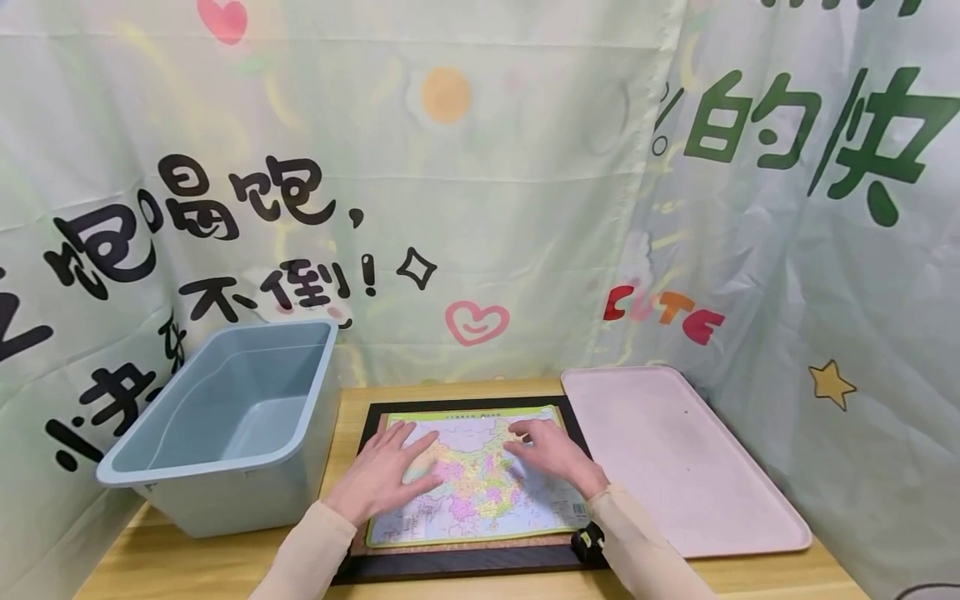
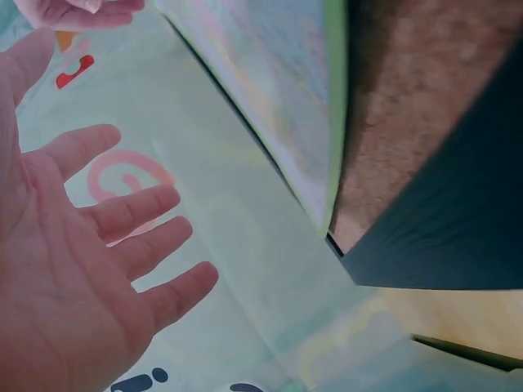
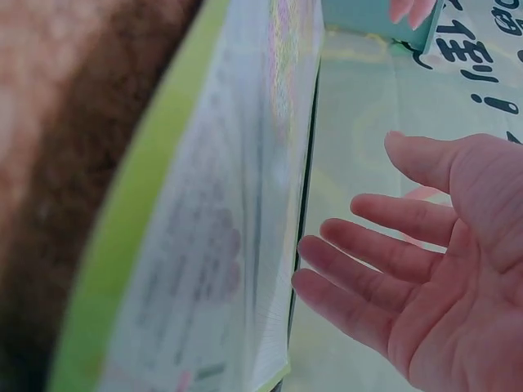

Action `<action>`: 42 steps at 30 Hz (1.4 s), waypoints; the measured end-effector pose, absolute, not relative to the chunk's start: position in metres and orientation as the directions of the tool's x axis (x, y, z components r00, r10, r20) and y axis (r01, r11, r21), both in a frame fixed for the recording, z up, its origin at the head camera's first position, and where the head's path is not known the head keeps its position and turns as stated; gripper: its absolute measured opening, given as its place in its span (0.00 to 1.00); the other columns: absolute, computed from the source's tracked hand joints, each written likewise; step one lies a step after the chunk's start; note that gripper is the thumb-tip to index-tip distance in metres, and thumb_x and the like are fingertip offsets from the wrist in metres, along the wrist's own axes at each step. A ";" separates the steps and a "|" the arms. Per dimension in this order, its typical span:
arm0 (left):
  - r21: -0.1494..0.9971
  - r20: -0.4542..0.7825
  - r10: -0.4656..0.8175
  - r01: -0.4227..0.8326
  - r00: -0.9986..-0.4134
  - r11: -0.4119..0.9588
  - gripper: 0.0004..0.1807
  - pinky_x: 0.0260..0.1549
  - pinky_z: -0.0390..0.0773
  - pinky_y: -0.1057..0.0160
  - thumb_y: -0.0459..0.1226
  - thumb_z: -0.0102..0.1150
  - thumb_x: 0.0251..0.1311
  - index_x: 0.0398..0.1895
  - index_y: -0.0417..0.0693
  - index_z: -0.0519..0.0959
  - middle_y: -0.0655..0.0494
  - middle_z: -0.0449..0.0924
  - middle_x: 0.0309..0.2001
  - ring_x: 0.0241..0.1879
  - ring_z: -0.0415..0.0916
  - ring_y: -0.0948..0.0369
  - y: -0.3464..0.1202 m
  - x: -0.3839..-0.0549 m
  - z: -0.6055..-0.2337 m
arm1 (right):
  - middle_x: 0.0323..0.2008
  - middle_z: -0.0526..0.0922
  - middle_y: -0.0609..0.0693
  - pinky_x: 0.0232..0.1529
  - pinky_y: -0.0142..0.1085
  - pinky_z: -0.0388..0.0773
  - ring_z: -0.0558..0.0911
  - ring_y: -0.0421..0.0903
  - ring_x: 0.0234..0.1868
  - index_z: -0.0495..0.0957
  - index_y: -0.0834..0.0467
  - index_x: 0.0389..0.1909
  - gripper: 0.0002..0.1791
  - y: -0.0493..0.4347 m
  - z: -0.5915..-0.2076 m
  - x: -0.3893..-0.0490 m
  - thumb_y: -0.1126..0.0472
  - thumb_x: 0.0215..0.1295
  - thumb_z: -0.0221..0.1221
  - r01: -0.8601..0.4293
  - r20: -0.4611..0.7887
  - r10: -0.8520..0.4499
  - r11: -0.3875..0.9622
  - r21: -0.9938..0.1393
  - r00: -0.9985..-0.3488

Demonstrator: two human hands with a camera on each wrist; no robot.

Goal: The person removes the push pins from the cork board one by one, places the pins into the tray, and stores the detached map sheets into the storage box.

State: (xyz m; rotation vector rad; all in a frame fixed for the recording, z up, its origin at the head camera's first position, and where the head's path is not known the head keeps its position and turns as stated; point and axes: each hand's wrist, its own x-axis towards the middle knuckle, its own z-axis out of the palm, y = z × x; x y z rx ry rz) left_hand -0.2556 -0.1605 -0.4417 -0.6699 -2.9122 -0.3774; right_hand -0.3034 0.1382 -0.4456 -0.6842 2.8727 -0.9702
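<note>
A colourful map sheet [image 1: 480, 492] with a green border lies on a cork board [image 1: 465, 546] set in a black frame [image 1: 465, 563]. Over the map's left part is my left hand [image 1: 386, 471], its fingers spread and nothing in its grasp. My right hand [image 1: 551, 450] hovers over the map's upper right, fingers loosely bent and holding nothing. In the left wrist view the left palm [image 2: 65, 261] faces the camera, apart from the map. The right wrist view shows the right hand [image 3: 441, 269] likewise apart from the sheet, whose green edge [image 3: 139, 188] stands close to the camera.
At the left stands a deep blue-grey plastic tub [image 1: 225, 475]. A pale pink tray [image 1: 697, 475] lies on the right of the wooden table [image 1: 217, 567]. Printed curtains [image 1: 480, 208] hang behind and beside the table. A small black device [image 1: 588, 543] is at the right wrist.
</note>
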 end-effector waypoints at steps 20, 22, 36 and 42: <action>0.267 -0.054 0.472 0.443 -0.880 0.856 0.41 0.57 0.65 0.31 0.67 0.52 0.60 0.75 0.67 0.61 0.38 0.61 0.71 0.69 0.61 0.37 -0.184 -0.233 -0.455 | 0.50 0.84 0.58 0.46 0.47 0.80 0.84 0.54 0.49 0.79 0.65 0.56 0.21 0.127 -0.448 -0.320 0.54 0.70 0.58 -0.312 0.056 -0.378 0.661 -0.682 -0.924; 0.278 -0.081 0.466 0.429 -0.881 0.860 0.41 0.57 0.64 0.31 0.67 0.52 0.60 0.75 0.68 0.60 0.38 0.59 0.72 0.69 0.60 0.36 -0.185 -0.230 -0.457 | 0.48 0.85 0.57 0.45 0.46 0.80 0.84 0.52 0.47 0.80 0.64 0.56 0.21 0.126 -0.447 -0.322 0.54 0.70 0.58 -0.294 0.046 -0.366 0.659 -0.692 -0.929; 0.252 -0.090 0.500 0.466 -0.861 0.848 0.35 0.61 0.57 0.28 0.67 0.47 0.62 0.72 0.70 0.65 0.40 0.58 0.74 0.73 0.53 0.38 -0.191 -0.214 -0.465 | 0.39 0.86 0.60 0.37 0.42 0.83 0.85 0.50 0.35 0.82 0.67 0.50 0.17 0.120 -0.452 -0.343 0.59 0.69 0.58 -0.106 -0.067 -0.333 0.475 -0.873 -0.941; 0.270 -0.111 0.528 0.485 -0.842 0.832 0.33 0.63 0.55 0.30 0.65 0.46 0.65 0.72 0.73 0.65 0.41 0.56 0.75 0.74 0.52 0.39 -0.191 -0.213 -0.466 | 0.34 0.86 0.59 0.34 0.40 0.83 0.85 0.48 0.30 0.82 0.69 0.45 0.12 0.114 -0.461 -0.356 0.64 0.68 0.59 -0.077 -0.057 -0.290 0.430 -0.899 -0.955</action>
